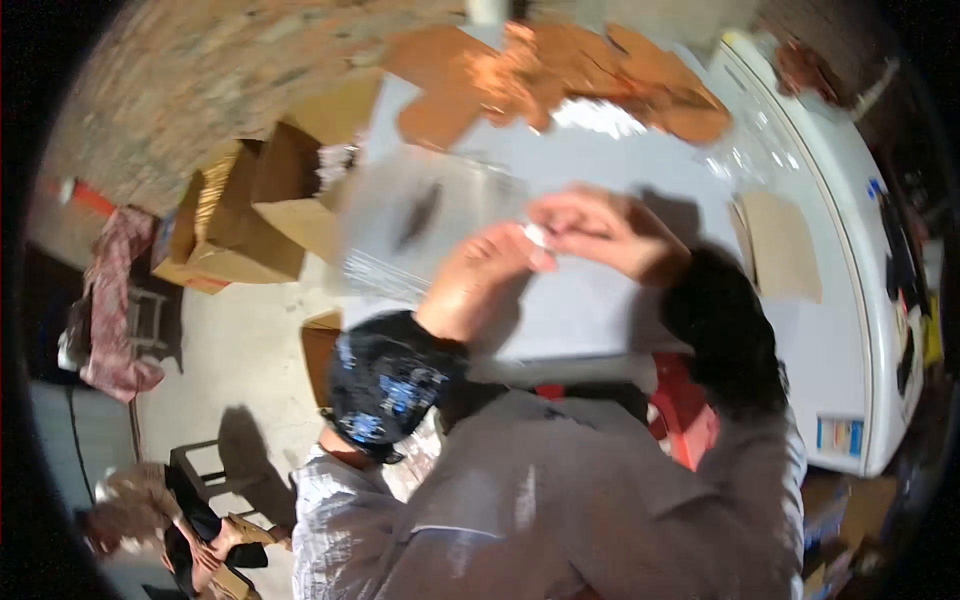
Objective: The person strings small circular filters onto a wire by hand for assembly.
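Both hands meet over the pale table, fingertip to fingertip, around a small white piece too blurred to name. My left hand pinches it from the left. From the right, my right hand has its thumb and fingers closed at the same piece. Left of the hands lies a clear plastic bag with a dark smear-like shape on it. Orange-brown flat pieces and a crumpled orange bundle spread along the far edge.
Open cardboard boxes stand left of the table. On the right are crinkled clear plastic, a beige card sheet and a long white appliance-like body. A seated person is at lower left, near a dark chair.
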Demonstrator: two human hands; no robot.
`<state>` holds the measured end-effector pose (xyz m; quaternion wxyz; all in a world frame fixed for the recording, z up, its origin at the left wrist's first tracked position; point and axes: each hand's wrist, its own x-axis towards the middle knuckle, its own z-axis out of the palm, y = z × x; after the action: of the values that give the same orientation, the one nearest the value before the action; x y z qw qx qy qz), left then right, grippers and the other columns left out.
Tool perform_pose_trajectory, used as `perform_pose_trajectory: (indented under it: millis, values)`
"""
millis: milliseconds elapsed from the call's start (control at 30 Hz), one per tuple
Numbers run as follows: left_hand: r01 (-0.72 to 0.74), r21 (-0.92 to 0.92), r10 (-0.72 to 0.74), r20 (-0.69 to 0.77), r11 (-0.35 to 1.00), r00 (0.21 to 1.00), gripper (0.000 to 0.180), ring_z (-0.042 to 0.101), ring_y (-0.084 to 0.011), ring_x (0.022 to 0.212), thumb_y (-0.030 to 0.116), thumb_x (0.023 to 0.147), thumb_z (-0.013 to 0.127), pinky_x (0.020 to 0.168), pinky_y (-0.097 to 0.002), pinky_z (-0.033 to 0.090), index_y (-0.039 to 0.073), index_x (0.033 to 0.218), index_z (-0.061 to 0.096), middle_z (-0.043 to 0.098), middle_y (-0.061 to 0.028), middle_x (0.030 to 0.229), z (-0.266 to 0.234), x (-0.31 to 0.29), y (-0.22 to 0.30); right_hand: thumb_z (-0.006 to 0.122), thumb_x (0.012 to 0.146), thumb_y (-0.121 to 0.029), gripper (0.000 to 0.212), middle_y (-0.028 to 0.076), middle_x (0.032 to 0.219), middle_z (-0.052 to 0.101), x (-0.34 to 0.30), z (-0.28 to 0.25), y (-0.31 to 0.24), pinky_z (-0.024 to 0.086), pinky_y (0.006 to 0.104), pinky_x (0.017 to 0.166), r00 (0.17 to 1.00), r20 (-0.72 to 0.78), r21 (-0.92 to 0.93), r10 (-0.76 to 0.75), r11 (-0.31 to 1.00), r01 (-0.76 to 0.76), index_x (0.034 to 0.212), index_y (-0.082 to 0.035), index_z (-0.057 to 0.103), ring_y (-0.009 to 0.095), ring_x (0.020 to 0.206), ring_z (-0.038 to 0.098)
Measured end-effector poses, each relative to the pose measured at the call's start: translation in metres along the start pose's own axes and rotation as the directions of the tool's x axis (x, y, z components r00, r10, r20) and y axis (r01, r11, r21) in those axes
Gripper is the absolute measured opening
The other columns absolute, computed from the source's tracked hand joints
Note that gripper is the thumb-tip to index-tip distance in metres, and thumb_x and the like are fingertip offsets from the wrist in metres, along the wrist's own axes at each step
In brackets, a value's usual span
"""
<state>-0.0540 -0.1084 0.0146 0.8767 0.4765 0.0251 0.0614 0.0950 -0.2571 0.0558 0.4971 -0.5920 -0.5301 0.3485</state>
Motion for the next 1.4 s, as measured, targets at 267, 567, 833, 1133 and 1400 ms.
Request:
perform_pose_trajectory:
  millis: [267,567,833,1133,1400]
  values:
    - [0.071,-0.114,-0.053,0.151,0.991,0.987,0.008,0.061,-0.0173,0.091,0.006,0.091,0.058,0.085,-0.0300,0.046,0.002,0.097,0.053,0.063,-0.0132,0.109,0.002,-0.002,-0.013,0.062,0.072,0.007,0.026,0.009,0.088,0.059,-0.005,0.002,0.000,0.048,0.0312,0.069,0.926,0.093,-0.471,-0.366,0.804,0.364,0.094,-0.004,0.065,0.021,0.080,0.059]
    - [-0.061,0.129,0.068,-0.058,0.990,0.996,0.015,0.059,-0.0123,0.087,0.007,0.090,0.060,0.083,-0.0254,0.045,0.003,0.101,0.052,0.064,-0.0062,0.089,0.005,-0.002,-0.012,0.064,0.084,-0.004,0.008,0.003,0.076,0.064,-0.014,0.010,0.018,0.045,0.0234,0.059,0.996,-0.087,0.034,0.024,0.999,-0.021,0.089,-0.001,0.058,0.007,0.064,0.054]
    - [-0.315,0.594,0.410,-0.028,0.740,0.912,0.009,0.048,-0.0088,0.088,0.011,0.097,0.049,0.080,-0.0237,0.040,0.005,0.102,0.051,0.054,-0.0028,0.095,0.023,0.023,-0.033,0.058,0.089,-0.010,0.007,0.002,0.084,0.055,-0.028,0.018,0.030,0.044,0.0257,0.072,0.908,-0.234,0.578,0.346,0.801,-0.157,0.091,-0.005,0.055,0.011,0.075,0.053]
    - [0.337,-0.285,-0.347,0.016,0.897,0.938,0.034,0.059,-0.0182,0.095,0.029,0.098,0.048,0.086,-0.0345,0.052,0.003,0.119,0.049,0.058,-0.0072,0.102,0.007,0.027,-0.012,0.065,0.080,0.002,0.008,0.008,0.081,0.058,-0.027,0.003,0.017,0.049,0.0272,0.064,0.933,-0.227,-0.462,-0.278,0.874,0.148,0.084,0.001,0.058,0.016,0.071,0.061]
    - [0.428,-0.359,-0.349,0.266,0.829,0.899,0.018,0.061,-0.0117,0.085,0.015,0.094,0.057,0.075,-0.0220,0.051,0.006,0.109,0.056,0.064,-0.0055,0.096,-0.012,0.019,-0.034,0.063,0.075,0.003,0.012,0.011,0.078,0.056,-0.021,0.008,0.013,0.049,0.0366,0.062,0.927,-0.073,-0.676,-0.368,0.701,0.225,0.082,-0.006,0.059,0.028,0.072,0.060]
